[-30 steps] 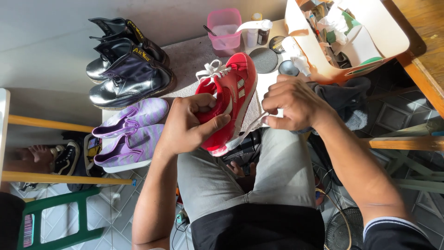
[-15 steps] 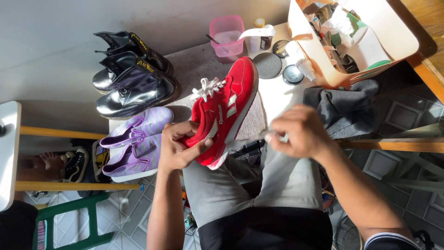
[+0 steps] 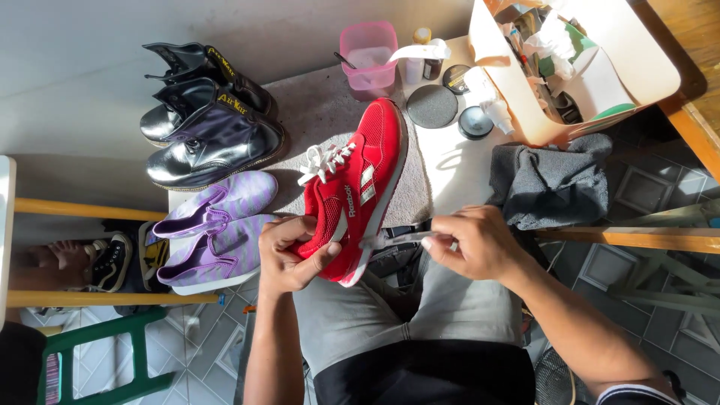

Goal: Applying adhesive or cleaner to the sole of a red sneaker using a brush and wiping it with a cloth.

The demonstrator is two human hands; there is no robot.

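Three pairs of footwear are on the table: black boots [image 3: 214,120] at the back left, purple shoes [image 3: 214,229] in front of them, and the red sneaker [image 3: 356,187]. The left hand [image 3: 289,255] is closed around the sneaker's heel and holds it tilted above the lap. The right hand [image 3: 472,244] pinches a thin white strip [image 3: 397,240], maybe a lace or a brush, touching the sole edge. I judge the step is work along the sole; the next move needs a steady grip. A grey cloth [image 3: 551,180] lies to the right.
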